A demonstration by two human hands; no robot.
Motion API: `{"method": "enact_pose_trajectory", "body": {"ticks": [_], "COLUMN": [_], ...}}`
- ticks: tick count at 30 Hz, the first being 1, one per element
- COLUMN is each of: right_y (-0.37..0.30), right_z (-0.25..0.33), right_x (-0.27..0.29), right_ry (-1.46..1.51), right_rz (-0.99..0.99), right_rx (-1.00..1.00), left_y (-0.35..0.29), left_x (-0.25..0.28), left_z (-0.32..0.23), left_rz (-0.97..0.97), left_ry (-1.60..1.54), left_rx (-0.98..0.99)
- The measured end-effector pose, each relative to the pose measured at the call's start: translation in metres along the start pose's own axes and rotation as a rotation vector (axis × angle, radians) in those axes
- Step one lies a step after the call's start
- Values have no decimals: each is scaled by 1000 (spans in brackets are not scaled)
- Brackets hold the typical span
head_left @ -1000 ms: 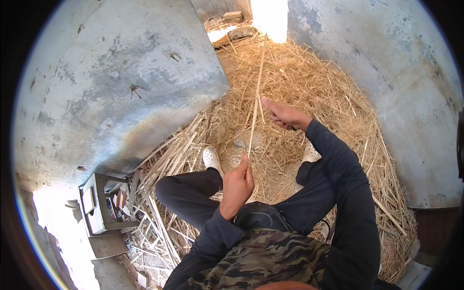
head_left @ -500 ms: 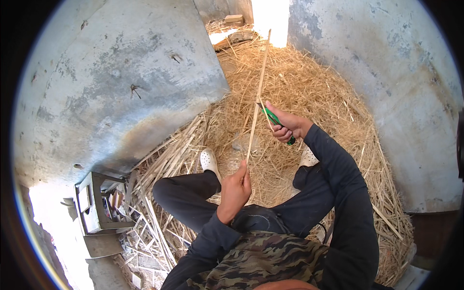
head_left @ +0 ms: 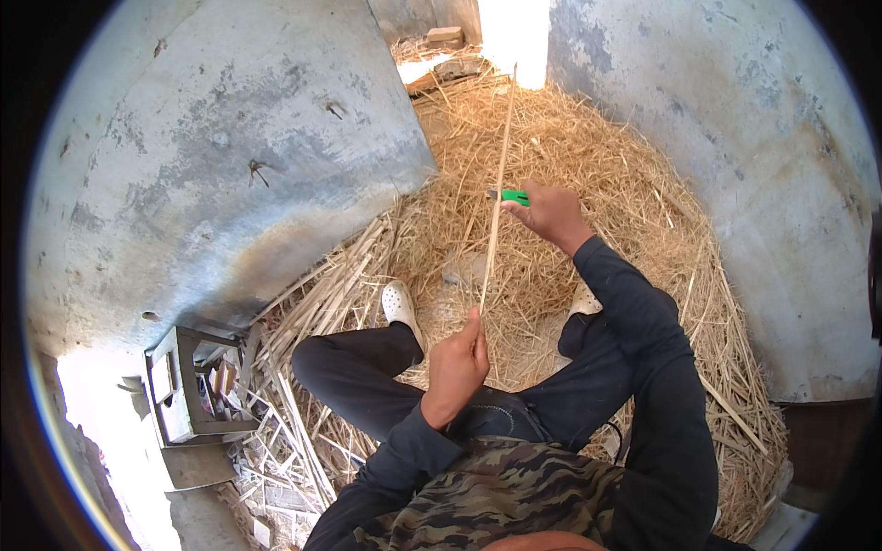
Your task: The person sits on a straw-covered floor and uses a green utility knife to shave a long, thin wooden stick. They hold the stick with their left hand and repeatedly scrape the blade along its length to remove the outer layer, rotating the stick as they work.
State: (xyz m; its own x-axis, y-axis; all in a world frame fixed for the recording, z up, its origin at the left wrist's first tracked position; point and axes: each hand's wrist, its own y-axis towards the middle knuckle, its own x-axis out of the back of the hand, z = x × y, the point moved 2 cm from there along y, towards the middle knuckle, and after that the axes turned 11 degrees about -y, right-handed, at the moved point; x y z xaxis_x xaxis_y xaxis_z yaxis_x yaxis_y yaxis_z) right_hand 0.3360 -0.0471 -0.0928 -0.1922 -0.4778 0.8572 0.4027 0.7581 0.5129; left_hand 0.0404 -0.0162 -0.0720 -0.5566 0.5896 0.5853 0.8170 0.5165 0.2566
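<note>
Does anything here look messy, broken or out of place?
Mostly the litter: straw covers the floor and split strips pile loosely beside a small wooden box. The left hand and right hand, gripping a green-handled tool, hold one long stalk straight.

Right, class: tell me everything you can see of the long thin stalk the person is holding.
The stalk is a long, thin, straight, pale straw-coloured strip, like dried reed or cane. The left hand pinches its near end; the right hand, holding a green-handled tool, meets it midway. Its far end points away over the straw heap.
</note>
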Motion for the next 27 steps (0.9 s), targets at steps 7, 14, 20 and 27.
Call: {"method": "enact_pose_trajectory", "body": {"ticks": [7,14,20,27], "right_y": [-6,-15,1,2], "right_z": [14,18,-8,-26], "right_x": [-18,-7,-12,-37], "right_ry": [722,660,-111,-128], "right_rz": [480,363,-178,-114], "right_rx": [-187,-274,98,198], "left_y": [-6,-5,-19,-18], "left_x": [7,15,16,16], "left_z": [2,9,7,4], "left_rz": [-9,27,25,97], "left_ry": [-79,-82,-117,-78], "left_rx": [0,18,36,49]}}
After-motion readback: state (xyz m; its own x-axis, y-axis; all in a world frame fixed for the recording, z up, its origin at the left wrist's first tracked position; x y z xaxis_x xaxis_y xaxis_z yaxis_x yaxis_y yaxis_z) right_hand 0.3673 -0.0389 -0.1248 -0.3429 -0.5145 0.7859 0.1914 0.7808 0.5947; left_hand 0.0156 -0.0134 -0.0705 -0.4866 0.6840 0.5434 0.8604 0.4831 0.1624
